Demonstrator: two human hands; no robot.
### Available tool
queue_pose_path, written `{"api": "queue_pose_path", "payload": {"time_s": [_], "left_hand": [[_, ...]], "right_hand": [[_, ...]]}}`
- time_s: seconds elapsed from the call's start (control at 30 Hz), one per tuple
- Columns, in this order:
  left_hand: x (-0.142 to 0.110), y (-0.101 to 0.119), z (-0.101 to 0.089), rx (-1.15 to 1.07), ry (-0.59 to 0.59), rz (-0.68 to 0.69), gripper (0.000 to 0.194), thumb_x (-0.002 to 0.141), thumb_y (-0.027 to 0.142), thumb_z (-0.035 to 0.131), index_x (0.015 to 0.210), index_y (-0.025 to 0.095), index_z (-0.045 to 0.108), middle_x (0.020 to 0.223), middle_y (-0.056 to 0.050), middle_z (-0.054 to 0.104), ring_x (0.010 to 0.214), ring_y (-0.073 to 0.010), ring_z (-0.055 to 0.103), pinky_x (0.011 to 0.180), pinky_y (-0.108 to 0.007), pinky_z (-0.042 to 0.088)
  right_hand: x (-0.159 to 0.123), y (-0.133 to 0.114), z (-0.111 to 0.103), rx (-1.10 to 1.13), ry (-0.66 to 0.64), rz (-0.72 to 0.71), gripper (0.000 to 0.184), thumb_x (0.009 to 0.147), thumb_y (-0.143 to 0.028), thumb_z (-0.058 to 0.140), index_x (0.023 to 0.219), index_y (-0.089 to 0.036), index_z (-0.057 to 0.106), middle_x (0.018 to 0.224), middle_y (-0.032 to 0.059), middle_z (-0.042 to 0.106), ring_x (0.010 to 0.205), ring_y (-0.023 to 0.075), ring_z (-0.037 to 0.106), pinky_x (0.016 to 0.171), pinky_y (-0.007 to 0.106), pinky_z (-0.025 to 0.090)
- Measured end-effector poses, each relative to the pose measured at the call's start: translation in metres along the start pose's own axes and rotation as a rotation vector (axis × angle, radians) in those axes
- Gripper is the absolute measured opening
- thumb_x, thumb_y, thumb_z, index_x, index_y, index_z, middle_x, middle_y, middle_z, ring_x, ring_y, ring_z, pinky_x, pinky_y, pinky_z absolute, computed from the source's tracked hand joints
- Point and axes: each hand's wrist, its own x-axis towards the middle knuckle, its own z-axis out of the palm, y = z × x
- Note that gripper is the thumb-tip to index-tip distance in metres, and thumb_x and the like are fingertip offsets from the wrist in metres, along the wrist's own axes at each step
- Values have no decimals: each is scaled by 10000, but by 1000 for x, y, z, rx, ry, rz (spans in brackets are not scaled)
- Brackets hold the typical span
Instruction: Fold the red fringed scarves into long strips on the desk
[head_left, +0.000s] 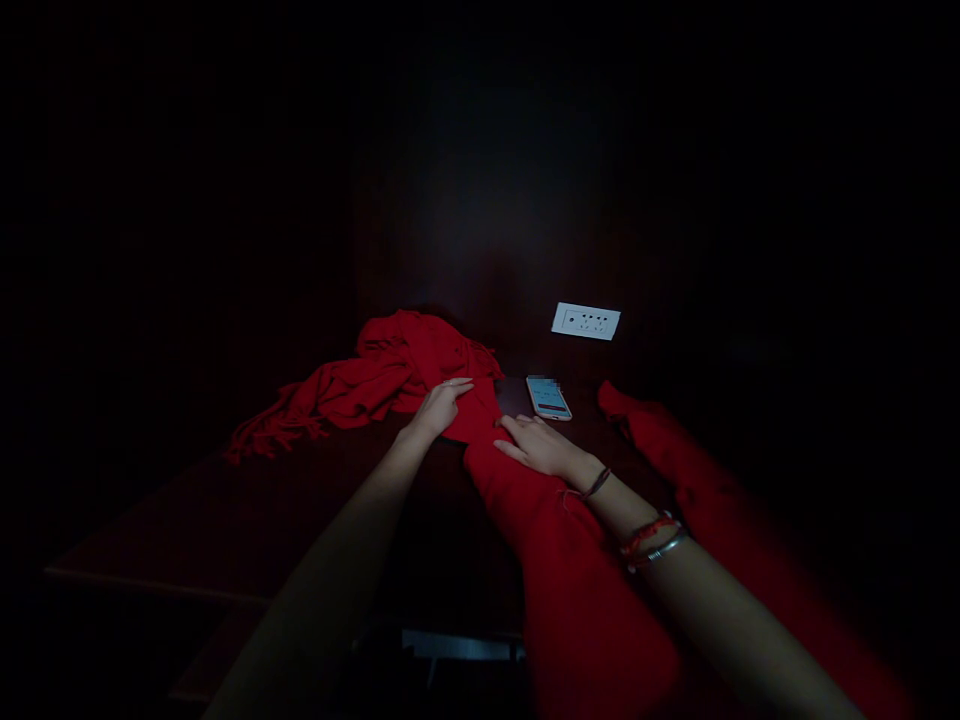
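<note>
A long red scarf [409, 355] with fringed ends lies on a dark table. Most of it is bunched up toward the back left, its fringe trailing off to the left. My left hand [439, 408] grips the near side of this bunched cloth, with a finger or thumb lying along the top. Close by on the right, my right hand [536, 445] holds the same cloth where it narrows; some of its fingertips are hidden in the folds. From there a wide red length [577, 590] runs toward me beneath my right forearm.
A phone [549, 398] with a lit screen lies just beyond my right hand. Behind it, a white socket plate [586, 321] is set in the dark wall. Another red cloth length [697, 480] stretches along the right. The table's front edge [157, 588] shows at left.
</note>
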Motion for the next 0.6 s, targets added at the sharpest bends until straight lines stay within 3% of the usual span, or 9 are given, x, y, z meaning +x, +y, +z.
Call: {"api": "queue_pose_path", "payload": {"time_s": [0.13, 0.23, 0.33, 0.43, 0.5, 0.6], "left_hand": [[-2, -6, 3, -131, -44, -66, 440, 698, 15, 324, 1073, 133, 524, 1192, -57, 456, 1107, -147, 387, 972, -292, 260], [-5, -5, 1, -311, -70, -143, 389, 759, 122, 361, 1135, 139, 463, 1241, -67, 396, 1153, -148, 321, 985, -297, 212], [-10, 1, -9, -505, -142, -379, 579, 717, 203, 498, 1254, 151, 287, 1245, -103, 377, 1123, -188, 360, 944, -320, 269], [-13, 8, -21, -699, -267, -615, 862, 588, 133, 621, 1299, 171, 135, 1214, -139, 389, 959, -207, 494, 799, -316, 403], [-13, 12, -27, -835, -294, -585, 898, 536, 40, 612, 1291, 202, 155, 1237, -129, 356, 884, -181, 524, 726, -283, 435], [-8, 17, -30, -1007, -216, -451, 845, 540, -14, 570, 1263, 255, 222, 1260, -91, 327, 867, -141, 522, 693, -240, 440]], "right_hand": [[3, -8, -15, 31, 154, -51, 436, 811, -389, 352, 1192, -178, 338, 1071, 106, 460, 985, 186, 416, 817, 325, 333], [18, -9, -25, 48, 185, -30, 368, 791, -351, 405, 1114, -178, 439, 1067, 92, 462, 990, 178, 417, 838, 309, 326], [44, 1, -27, 173, 159, 197, 259, 775, -263, 433, 977, -138, 536, 974, 96, 527, 894, 170, 487, 793, 281, 352], [71, 14, -19, 457, 71, 499, 204, 754, -272, 461, 771, -111, 585, 799, 99, 588, 744, 181, 540, 677, 279, 396], [86, 19, -11, 656, 21, 592, 195, 703, -301, 532, 676, -112, 574, 707, 88, 596, 648, 174, 547, 601, 276, 412], [98, 23, 1, 971, 63, 597, 195, 613, -304, 623, 635, -125, 550, 610, 48, 592, 542, 140, 534, 530, 259, 425]]}}
